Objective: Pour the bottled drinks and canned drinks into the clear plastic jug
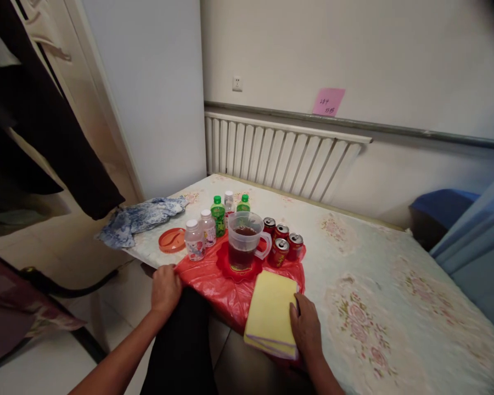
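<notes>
Your left hand (166, 288) rests on the near-left edge of the red plastic sheet (226, 291), fingers curled over its corner, though you cannot tell from here whether they actually pinch it. Your right hand (307, 323) lies flat, fingers together, against the right edge of the folded yellow cloth (271, 312), which sits at the sheet's 5 o'clock corner and hangs slightly past the table (395, 285) edge.

Judging by the layout, things look set out but untouched: the clear jug (246, 247), about half full of dark liquid, stands on a red mat at the sheet's centre. Its orange lid (172, 240) lies off at 9 o'clock. Four red cans (283, 241) cluster at 2 o'clock, all seemingly unopened. Two pale bottles (201, 236) stand at 10 o'clock, and the green bottles (219, 215) at 11 o'clock keep their caps on. Pouring or wiping, if intended, looks undone.

Labels on cans and bottles are too small to read. A pink note (328, 101) on the wall at 12 o'clock bears handwriting you cannot make out.
</notes>
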A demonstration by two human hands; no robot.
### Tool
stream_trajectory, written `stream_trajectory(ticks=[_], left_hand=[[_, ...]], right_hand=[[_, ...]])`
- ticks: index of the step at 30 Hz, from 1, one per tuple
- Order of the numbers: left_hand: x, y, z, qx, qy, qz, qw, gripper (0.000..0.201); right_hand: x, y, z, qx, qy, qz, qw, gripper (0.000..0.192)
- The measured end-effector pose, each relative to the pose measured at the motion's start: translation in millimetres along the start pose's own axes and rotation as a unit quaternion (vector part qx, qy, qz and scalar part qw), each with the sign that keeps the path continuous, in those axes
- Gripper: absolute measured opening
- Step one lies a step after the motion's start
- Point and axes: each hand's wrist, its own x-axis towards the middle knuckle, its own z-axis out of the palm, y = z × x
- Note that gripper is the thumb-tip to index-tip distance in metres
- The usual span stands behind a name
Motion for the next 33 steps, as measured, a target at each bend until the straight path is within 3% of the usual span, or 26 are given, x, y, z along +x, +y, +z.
stream_trajectory(ticks=[4,7,11,17,20,24,27,33], left_hand=[[-45,53,16.2,-0.092,-0.119,0.144,0.978,0.029],[-80,90,34.2,-0.147,-0.219,0.194,0.945,0.020],[-103,123,60.7,-0.194,-0.277,0.152,0.929,0.011],[-99,150,90.2,-0.257,-0.296,-0.004,0.920,0.006],[-98,161,91.8,-0.323,-0.323,-0.034,0.889,0.015],[-99,179,82.9,-0.388,-0.364,-0.004,0.847,0.031],[-97,190,74.0,-0.398,-0.355,0.038,0.845,0.044],[-86,194,61.0,-0.368,-0.329,0.100,0.864,0.053]], right_hand=[[1,-1,0,0.003,0.009,-0.004,1.000,0.032],[1,-2,-1,0.005,0.003,0.002,1.000,0.031],[1,-3,-2,0.016,0.002,0.023,1.000,0.031],[2,-2,-5,0.057,0.012,0.047,0.997,0.038],[4,-1,-5,0.073,0.019,0.061,0.995,0.041],[7,-1,-6,0.102,0.036,0.078,0.991,0.042],[5,-2,-8,0.115,0.055,0.098,0.987,0.043],[7,-12,-21,0.103,0.094,0.131,0.982,0.043]])
